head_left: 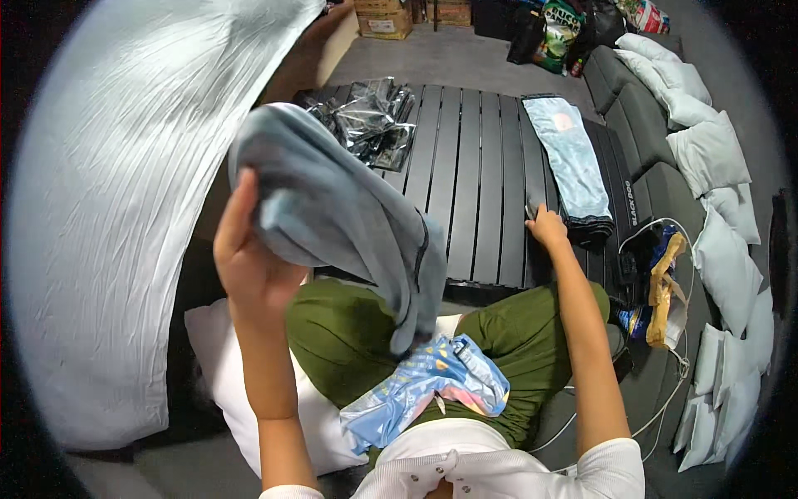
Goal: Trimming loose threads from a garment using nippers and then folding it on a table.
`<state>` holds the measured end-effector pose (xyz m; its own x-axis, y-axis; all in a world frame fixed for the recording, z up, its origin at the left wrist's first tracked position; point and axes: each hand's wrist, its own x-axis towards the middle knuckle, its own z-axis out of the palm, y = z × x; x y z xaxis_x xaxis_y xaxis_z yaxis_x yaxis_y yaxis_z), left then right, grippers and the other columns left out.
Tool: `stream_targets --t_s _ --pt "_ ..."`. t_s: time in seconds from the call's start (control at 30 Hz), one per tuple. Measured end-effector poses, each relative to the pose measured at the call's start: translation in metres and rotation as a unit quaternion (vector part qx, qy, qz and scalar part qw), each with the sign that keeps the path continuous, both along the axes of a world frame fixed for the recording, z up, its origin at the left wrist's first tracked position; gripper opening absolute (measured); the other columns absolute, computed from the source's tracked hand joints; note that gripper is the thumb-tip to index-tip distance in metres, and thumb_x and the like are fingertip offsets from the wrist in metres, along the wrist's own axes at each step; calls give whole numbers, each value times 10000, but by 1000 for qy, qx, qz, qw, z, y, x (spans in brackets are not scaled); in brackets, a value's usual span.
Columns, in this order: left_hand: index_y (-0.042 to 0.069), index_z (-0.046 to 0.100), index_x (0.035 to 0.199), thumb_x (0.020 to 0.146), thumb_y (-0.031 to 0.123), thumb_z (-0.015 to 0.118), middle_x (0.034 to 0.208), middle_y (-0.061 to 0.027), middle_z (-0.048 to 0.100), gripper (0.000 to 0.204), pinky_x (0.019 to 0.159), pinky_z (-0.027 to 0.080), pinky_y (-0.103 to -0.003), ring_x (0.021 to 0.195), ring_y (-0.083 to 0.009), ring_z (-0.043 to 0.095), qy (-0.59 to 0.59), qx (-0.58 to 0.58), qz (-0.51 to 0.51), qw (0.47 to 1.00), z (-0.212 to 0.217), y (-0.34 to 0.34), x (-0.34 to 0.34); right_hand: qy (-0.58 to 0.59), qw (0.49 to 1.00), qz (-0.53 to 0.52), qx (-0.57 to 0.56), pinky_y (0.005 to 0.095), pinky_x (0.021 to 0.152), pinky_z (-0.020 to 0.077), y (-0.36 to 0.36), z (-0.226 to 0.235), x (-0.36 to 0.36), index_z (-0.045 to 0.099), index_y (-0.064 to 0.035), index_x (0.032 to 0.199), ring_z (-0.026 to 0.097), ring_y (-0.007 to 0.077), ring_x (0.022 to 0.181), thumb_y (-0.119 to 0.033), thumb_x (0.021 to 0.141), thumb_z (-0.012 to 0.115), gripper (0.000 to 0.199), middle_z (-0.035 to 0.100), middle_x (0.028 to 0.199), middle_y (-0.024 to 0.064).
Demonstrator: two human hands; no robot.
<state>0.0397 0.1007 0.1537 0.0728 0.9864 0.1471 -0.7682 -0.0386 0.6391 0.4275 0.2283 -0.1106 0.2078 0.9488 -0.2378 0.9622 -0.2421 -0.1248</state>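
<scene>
One grey-blue cloth (357,212) hangs from the left hand (259,262), raised over the near left corner of the slatted black table (465,183). The left thumb presses on its near face; the other fingers are mostly hidden, closed behind the fabric. The cloth's lower end droops above the lap and is blurred.

The right hand (549,226) is at the table's near right part, fingers curled in. One small dark object (533,209) shows at the fingertips, too small to identify; I cannot tell how firmly it is gripped.

Just beyond that hand, at the table's right, lies one stack of folded light-blue cloth (573,158) with dark edges; its layers cannot be counted. One pile of shiny dark plastic packets (374,125) sits far left, partly covered by the raised cloth, its number unclear.

One blue printed piece (407,397) lies crumpled across two green trouser legs (341,328). At least six pale cushions (711,150) line the sofa on the right, overlapping. Far off, two cardboard boxes (382,18) are cut by the upper edge.
</scene>
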Motion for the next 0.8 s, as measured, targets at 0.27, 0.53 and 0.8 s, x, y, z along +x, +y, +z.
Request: stream_targets --t_s 0.27,0.53,0.8 --pt "106 278 1313 921 348 266 1376 -97 223 461 1038 117 -507 1244 -254 252 106 346 193 912 -65 -100 -71 475 862 74 -159 401 815 417 -49 44 -88 529 -9 1058 505 290 990 -502 833 429 551 507 1125 130" --pt "45 163 1333 862 401 417 1345 -119 274 642 1009 241 -415 1209 -271 302 296 -52 325 897 -156 -209 -90 785 522 -133 -306 360 668 498 -126 -22 -193 507 -34 1010 588 246 781 -329 853 490 334 571 924 94" --pt "-8 308 1278 860 524 285 1254 -147 416 677 972 322 -388 1130 -263 431 76 -541 112 830 -186 -261 -92 376 913 149 59 434 615 374 -139 4 -168 461 60 712 470 428 706 -260 853 458 350 486 725 251"
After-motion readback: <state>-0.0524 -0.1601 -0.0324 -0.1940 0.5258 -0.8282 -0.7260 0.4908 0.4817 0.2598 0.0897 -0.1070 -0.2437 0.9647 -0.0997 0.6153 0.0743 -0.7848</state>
